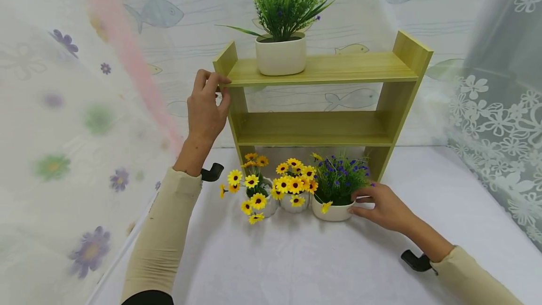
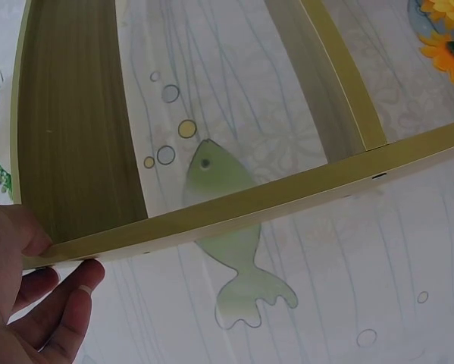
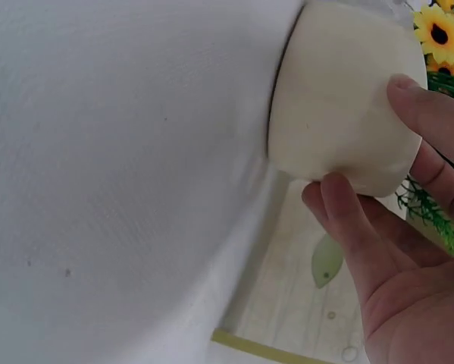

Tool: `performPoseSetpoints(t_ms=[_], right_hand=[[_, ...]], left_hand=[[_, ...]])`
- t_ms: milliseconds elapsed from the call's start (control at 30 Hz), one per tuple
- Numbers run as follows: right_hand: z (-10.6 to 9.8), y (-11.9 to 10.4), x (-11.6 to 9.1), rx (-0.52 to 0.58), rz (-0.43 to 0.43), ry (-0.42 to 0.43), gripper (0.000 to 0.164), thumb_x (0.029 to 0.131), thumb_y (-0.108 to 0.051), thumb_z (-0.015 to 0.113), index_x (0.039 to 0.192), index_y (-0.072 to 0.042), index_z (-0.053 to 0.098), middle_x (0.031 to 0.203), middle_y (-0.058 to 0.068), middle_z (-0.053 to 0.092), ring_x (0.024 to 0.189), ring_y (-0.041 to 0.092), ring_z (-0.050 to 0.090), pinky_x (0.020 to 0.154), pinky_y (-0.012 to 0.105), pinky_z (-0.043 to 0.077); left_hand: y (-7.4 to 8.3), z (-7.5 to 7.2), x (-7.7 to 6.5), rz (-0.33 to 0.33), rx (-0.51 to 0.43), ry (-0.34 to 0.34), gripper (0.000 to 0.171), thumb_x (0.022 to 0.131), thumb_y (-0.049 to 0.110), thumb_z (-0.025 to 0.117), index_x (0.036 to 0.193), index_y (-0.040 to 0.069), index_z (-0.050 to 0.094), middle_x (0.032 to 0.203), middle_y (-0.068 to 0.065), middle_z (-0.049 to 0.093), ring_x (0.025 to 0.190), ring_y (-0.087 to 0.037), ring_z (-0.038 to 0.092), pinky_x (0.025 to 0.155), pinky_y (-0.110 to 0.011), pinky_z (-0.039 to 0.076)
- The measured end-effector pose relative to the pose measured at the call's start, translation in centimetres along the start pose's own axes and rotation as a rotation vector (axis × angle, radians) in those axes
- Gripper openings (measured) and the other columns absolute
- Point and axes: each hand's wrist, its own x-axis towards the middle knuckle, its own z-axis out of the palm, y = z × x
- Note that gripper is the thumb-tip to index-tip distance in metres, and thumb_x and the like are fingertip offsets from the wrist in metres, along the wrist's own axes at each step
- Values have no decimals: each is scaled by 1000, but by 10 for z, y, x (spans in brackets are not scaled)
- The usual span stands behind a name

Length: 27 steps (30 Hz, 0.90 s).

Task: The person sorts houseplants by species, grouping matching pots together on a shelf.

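My left hand [image 1: 207, 107] pinches the upper left side panel of a wooden shelf [image 1: 317, 128], thumb at the panel's front edge and fingers along its outer face [image 2: 234, 220]. Low at the right, my right hand [image 1: 383, 208] holds the right end of a white oval flowerpot [image 1: 332, 212] with purple-flowered greenery [image 1: 342, 178]. In the right wrist view its thumb and fingers spread around the pot wall [image 3: 348, 98]. That pot sits on the white tablecloth, in front of the shelf's lower right opening.
Left of the held pot stand two small pots of yellow sunflowers [image 1: 295, 185] [image 1: 254, 192]. Another white pot [image 1: 281, 55] with purple flowers stands on the shelf's top board. Patterned curtains [image 1: 97, 121] hang at the sides and behind.
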Motion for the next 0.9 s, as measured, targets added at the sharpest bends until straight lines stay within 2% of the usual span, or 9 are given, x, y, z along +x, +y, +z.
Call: performPoseSetpoints(t_ms=[167,333,600,733,900], right_hand=[[-10,-1,0,-15,10,12,20,90,-14,86,104,-6,76,104,6,73,95,33,79,80,37,65],[-30,-9,2,-73,1,28,20,89,-14,87,104,-7,76,103,4,73,96,32,79,80,40,65],[-65,-33,10,-238,-171,38,22,83,-14,91,98,-20,76,101,-8,66,95,19,77,77,32,64],[-81,-44,12,-264,-204,46,26,81,-13,93,97,-23,75,101,-13,65,95,16,77,77,25,63],[-103,-58,13,-243,-199,71,31,78,-9,94,99,-22,76,101,-14,69,95,14,78,81,13,57]], left_hand=[[-1,1,-1,0,-5,1,16,105,7,60,118,7,69,116,-13,54,103,-27,71,89,-44,61],[-1,1,0,10,-6,2,16,105,8,60,118,6,69,116,-13,53,103,-28,71,88,-44,61],[-1,0,0,12,-1,3,15,104,8,61,118,7,69,116,-13,53,102,-28,70,88,-42,61],[-1,0,0,10,3,-1,15,105,8,61,118,7,68,116,-14,53,103,-28,71,89,-43,61],[-1,1,1,4,5,-8,16,105,8,60,118,6,68,116,-14,53,105,-28,71,90,-43,61]])
